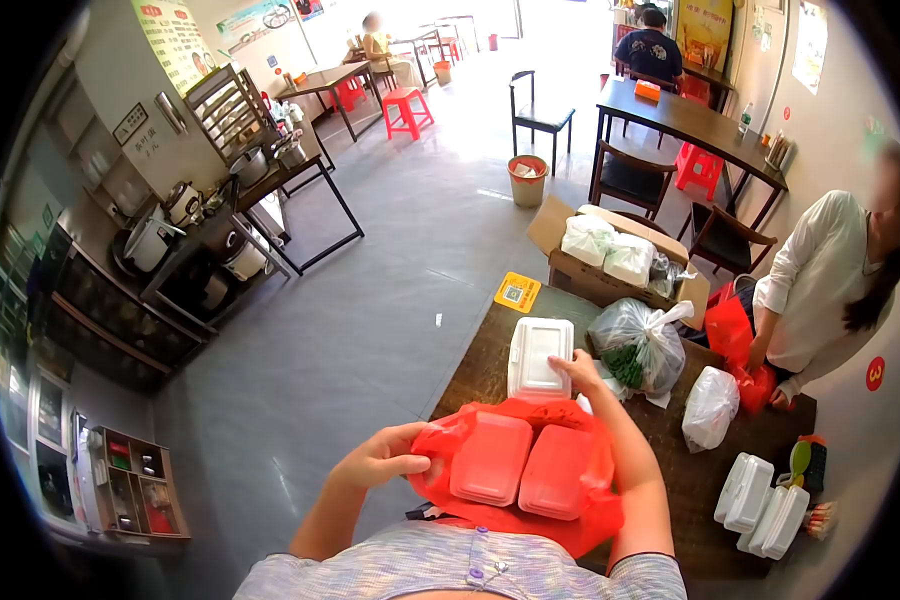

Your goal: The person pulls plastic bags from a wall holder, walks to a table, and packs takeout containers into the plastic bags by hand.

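Observation:
My left hand (388,458) pinches the rim of a red plastic bag (440,490) at its left side. Inside the bag two lidded takeout boxes (491,458) lie side by side, tinted red by the plastic over them. My right hand (576,374) is closed on the right edge of a white foam takeout box (541,345), just beyond the bag on the dark table (470,365). The bag's right side rests against my right forearm. Right of that hand sits a knotted clear bag (642,345) with something green inside.
A cardboard box (620,285) with white bags stands at the table's far end, near a yellow QR card (517,292). A person (820,260) at right handles a red bag (755,385). Stacked foam boxes (760,505) and a white bag (711,408) lie on the right.

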{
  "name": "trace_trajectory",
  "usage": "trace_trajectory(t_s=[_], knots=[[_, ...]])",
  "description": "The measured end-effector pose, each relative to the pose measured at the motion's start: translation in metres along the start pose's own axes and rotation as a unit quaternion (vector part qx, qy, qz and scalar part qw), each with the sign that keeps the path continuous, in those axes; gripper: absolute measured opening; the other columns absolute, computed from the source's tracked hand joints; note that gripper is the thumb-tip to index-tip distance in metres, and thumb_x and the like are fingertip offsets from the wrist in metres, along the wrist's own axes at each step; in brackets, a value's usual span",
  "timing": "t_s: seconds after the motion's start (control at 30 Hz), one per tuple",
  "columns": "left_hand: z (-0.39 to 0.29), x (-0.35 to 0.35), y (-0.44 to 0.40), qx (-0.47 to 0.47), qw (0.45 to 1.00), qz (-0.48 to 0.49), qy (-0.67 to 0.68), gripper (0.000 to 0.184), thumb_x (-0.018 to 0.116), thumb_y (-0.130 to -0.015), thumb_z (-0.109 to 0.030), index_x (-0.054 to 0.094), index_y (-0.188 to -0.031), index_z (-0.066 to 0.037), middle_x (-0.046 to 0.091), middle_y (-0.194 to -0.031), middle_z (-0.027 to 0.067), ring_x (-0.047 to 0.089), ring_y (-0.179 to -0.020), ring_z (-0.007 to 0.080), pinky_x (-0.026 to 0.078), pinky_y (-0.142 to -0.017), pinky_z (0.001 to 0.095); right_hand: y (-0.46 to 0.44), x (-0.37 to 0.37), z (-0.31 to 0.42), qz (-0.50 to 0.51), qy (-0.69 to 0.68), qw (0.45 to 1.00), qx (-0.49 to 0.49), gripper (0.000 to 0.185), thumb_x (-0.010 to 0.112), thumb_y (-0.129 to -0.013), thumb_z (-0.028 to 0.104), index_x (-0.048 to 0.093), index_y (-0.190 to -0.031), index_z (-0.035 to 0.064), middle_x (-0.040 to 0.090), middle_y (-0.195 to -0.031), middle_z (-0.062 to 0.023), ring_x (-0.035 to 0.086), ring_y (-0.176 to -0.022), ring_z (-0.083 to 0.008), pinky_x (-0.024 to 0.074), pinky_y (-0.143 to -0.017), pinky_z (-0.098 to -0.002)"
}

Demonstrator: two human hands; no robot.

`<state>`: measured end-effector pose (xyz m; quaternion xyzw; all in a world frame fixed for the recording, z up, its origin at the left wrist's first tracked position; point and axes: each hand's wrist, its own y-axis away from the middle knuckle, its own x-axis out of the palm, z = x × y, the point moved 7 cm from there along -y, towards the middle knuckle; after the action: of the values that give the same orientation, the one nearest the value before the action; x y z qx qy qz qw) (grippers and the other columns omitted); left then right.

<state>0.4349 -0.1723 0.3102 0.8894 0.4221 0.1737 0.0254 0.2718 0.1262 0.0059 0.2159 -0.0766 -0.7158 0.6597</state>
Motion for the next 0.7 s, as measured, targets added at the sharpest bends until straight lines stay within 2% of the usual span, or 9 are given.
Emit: trace_trajectory(t_s=[0.07,0.2,0.3,0.33,0.37,0.43,0.57,0.63,0.7], knots=[[0.001,0.0,0.0,0.003,1.0,0.002,0.014,0.036,0.054,-0.081,-0.011,0.048,-0.114,0.002,0.057,-0.082,0.0074,0.055,-0.073,0.0132,0.045,-0.064,0.0254,0.008,0.006,0.011,-0.003,-0.039,0.999,-0.012,0.055,0.077,-0.06,0.028,0.056,-0.097,-0.0074,0.061,-0.092,-0.0167,0.06,-0.082,-0.0226,0.0478,-0.071,-0.0327],[-0.003,0.001,0.001,-0.002,1.0,-0.017,0.009,0.035,0.054,-0.081,-0.012,0.048,-0.113,0.002,0.057,-0.083,0.0075,0.055,-0.073,0.0131,0.045,-0.064,0.0251,0.008,0.012,0.018,0.028,-0.09,0.995,0.015,0.052,0.078,-0.059,0.022,0.057,-0.097,-0.0073,0.061,-0.092,-0.0165,0.061,-0.078,-0.0226,0.0487,-0.07,-0.0327],[-0.004,0.003,0.002,-0.001,1.0,-0.009,0.008,0.035,0.055,-0.081,-0.012,0.048,-0.113,0.002,0.058,-0.083,0.0075,0.055,-0.073,0.013,0.046,-0.064,0.025,0.035,0.004,0.049,0.05,-0.098,0.991,0.07,0.051,0.077,-0.06,0.023,0.057,-0.096,-0.0074,0.061,-0.09,-0.0155,0.061,-0.077,-0.024,0.0491,-0.068,-0.0344],[-0.003,0.005,0.002,-0.005,1.0,-0.01,0.011,0.035,0.055,-0.081,-0.012,0.048,-0.113,0.002,0.058,-0.083,0.0074,0.055,-0.073,0.013,0.046,-0.064,0.0251,0.017,0.002,0.025,0.038,-0.048,0.993,0.106,0.051,0.077,-0.06,0.025,0.058,-0.096,-0.0058,0.061,-0.088,-0.0136,0.06,-0.074,-0.0238,0.048,-0.061,-0.0334],[-0.002,0.006,0.003,-0.009,1.0,-0.01,0.014,0.035,0.055,-0.081,-0.012,0.048,-0.112,0.002,0.058,-0.083,0.0074,0.055,-0.073,0.0129,0.046,-0.064,0.0251,0.013,0.003,0.022,0.048,-0.036,0.993,0.099,0.049,0.076,-0.06,0.027,0.059,-0.095,-0.0026,0.061,-0.086,-0.0117,0.059,-0.069,-0.0219,0.0445,-0.055,-0.0302],[-0.002,0.01,0.002,-0.003,1.0,-0.008,0.014,0.035,0.054,-0.081,-0.011,0.048,-0.113,0.001,0.058,-0.084,0.0072,0.055,-0.073,0.013,0.046,-0.063,0.0253,0.007,0.008,0.016,0.087,-0.042,0.989,0.11,0.045,0.075,-0.06,0.027,0.061,-0.094,0.0005,0.061,-0.084,-0.0106,0.057,-0.067,-0.0198,0.0419,-0.053,-0.0289],[-0.002,0.016,0.002,0.02,1.0,-0.009,0.015,0.036,0.054,-0.082,-0.011,0.046,-0.114,0.001,0.058,-0.084,0.0068,0.055,-0.072,0.0131,0.046,-0.063,0.0258,0.002,0.016,0.015,0.098,-0.115,0.984,0.092,0.042,0.072,-0.062,0.024,0.061,-0.095,-0.0007,0.061,-0.084,-0.0102,0.058,-0.07,-0.019,0.0433,-0.054,-0.0297],[0.002,0.015,0.004,0.018,1.0,-0.02,0.001,0.042,0.055,-0.081,-0.011,0.043,-0.12,0.001,0.057,-0.083,0.0066,0.056,-0.072,0.0136,0.046,-0.062,0.0257,0.008,0.014,0.022,0.09,-0.229,0.967,0.059,0.037,0.066,-0.067,0.016,0.059,-0.096,-0.0052,0.061,-0.085,-0.0106,0.059,-0.074,-0.0209,0.0485,-0.063,-0.0348],[0.006,0.016,0.005,0.009,0.999,-0.044,0.005,0.046,0.055,-0.081,-0.011,0.041,-0.123,0.001,0.057,-0.082,0.0065,0.056,-0.071,0.0138,0.045,-0.062,0.0255,0.006,0.007,0.027,0.098,-0.245,0.963,0.062,0.034,0.064,-0.069,0.014,0.058,-0.096,-0.0054,0.061,-0.085,-0.0112,0.059,-0.074,-0.0212,0.0496,-0.065,-0.0368]])
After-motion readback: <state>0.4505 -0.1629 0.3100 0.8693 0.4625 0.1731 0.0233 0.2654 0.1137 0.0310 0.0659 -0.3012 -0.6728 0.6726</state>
